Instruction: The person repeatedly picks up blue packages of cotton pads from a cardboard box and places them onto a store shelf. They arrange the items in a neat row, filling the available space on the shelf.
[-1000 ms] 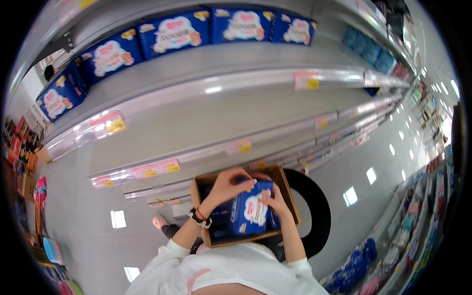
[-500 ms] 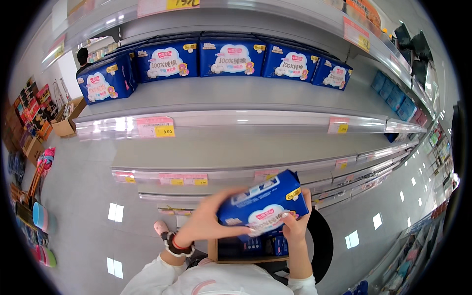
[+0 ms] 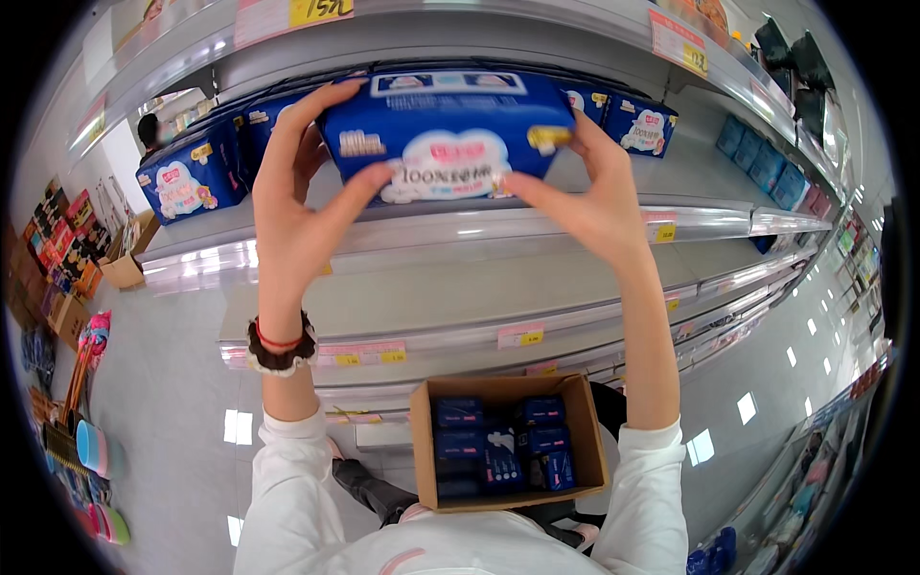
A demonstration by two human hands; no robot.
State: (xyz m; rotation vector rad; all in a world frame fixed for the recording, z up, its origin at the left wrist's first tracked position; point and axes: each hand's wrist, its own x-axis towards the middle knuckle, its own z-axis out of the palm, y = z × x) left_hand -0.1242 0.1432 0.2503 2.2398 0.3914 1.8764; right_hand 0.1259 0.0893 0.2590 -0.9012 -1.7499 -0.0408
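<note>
A blue soft pack [image 3: 446,120] with a white cloud label, apparently sanitary pads, is held up in front of the upper shelf [image 3: 709,187]. My left hand [image 3: 299,206] grips its left end, thumb on the front face and fingers behind. The other end is gripped by my right hand [image 3: 604,196], its thumb also on the front. Matching packs stand in a row on that shelf, among them a left-end pack [image 3: 192,177] and a right-end pack [image 3: 642,126]. The held pack hides the middle of the row.
Below my arms, an open cardboard box [image 3: 424,460] contains several small dark blue packs. Price-tag strips edge the shelves, and an upper shelf edge [image 3: 537,21] runs overhead. Light blue packs [image 3: 762,172] stand farther right. Buckets [image 3: 93,448] and brooms are on the left.
Both hands have raised the blue pack from above the cardboard box to the upper shelf. My arms are now stretched forward, and the box's contents have come into view.
</note>
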